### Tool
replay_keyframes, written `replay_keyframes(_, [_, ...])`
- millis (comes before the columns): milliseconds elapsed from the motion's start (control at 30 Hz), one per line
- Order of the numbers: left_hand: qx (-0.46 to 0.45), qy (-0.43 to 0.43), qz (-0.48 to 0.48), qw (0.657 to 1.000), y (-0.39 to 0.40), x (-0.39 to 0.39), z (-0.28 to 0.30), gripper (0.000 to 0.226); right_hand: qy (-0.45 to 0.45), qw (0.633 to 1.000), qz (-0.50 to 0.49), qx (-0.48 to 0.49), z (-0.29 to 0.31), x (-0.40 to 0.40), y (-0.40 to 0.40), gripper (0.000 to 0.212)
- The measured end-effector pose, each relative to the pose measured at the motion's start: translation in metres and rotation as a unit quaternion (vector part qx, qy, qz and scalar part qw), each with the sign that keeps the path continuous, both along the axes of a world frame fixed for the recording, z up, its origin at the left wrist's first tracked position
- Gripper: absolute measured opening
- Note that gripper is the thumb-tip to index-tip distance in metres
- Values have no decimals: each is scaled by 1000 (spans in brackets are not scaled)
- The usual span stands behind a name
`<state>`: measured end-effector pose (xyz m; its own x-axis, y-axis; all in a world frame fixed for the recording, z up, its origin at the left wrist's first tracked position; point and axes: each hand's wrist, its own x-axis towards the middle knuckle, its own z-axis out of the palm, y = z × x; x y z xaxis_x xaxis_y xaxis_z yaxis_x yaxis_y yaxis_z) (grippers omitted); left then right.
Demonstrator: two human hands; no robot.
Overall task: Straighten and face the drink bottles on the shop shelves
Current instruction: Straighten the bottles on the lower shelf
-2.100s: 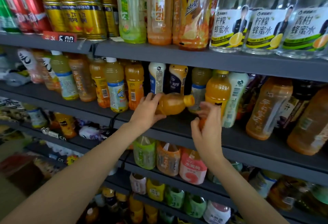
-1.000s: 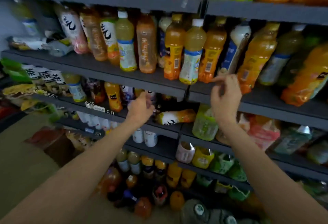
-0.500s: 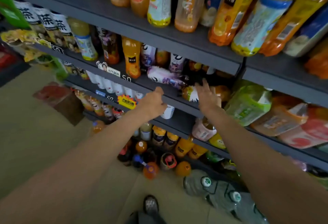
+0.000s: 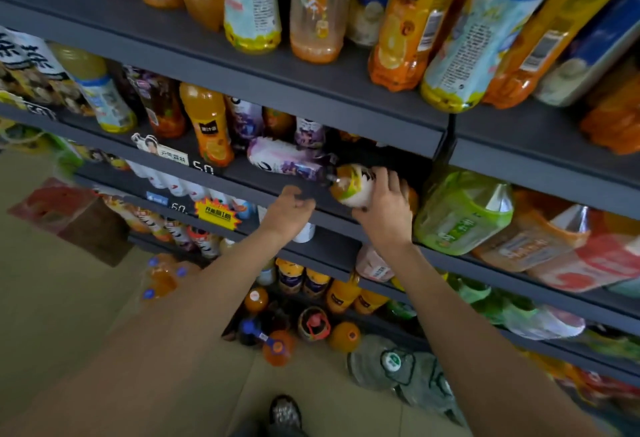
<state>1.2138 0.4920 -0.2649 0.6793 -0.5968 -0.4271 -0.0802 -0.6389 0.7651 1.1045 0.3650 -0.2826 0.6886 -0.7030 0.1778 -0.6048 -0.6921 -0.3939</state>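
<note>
Gripping a toppled bottle [image 4: 351,184], the right hand [image 4: 384,210] curls round it; left hand [image 4: 289,210] loosely curled, holding nothing.

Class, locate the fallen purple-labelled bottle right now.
In the head view, the purple-labelled bottle lies on its side on the middle shelf, between the upright orange juice bottle and the right hand.

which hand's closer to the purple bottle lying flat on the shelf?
Left. The left hand sits just below the purple bottle; the right hand grips the amber bottle beside its cap end.
</note>
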Motion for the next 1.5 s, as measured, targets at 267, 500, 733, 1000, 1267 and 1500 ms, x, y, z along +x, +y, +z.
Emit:
replay_keyframes(267, [13, -39, -44, 998, -15, -1, -3, 45, -248, 924, -199, 213, 22, 29, -7, 70])
replay_keyframes(500, [33, -111, -75, 990, 22, 27, -3, 47, -274, 919, -229, 164, 11, 47, -1, 74])
replay_keyframes(733, [35, -109, -65, 991, 48, 64, -7, 48, -202, 915, -273, 218, -9, 30, 22, 62])
replay_keyframes(1000, [-15, -74, -69, 995, 72, 103, -25, 58, -20, 997, -33, 67, -14, 109, 72, 71])
replay_keyframes(1267, [-41, 89, 13, 995, 107, 154, -46, 62, 209, 969, -53, -117, -25, 163, 44, 75])
replay_keyframes(1500, [-105, 128, -64, 984, 94, 160, -36, 69, 158, 981, -18, -106, -25, 134, 68, 66])
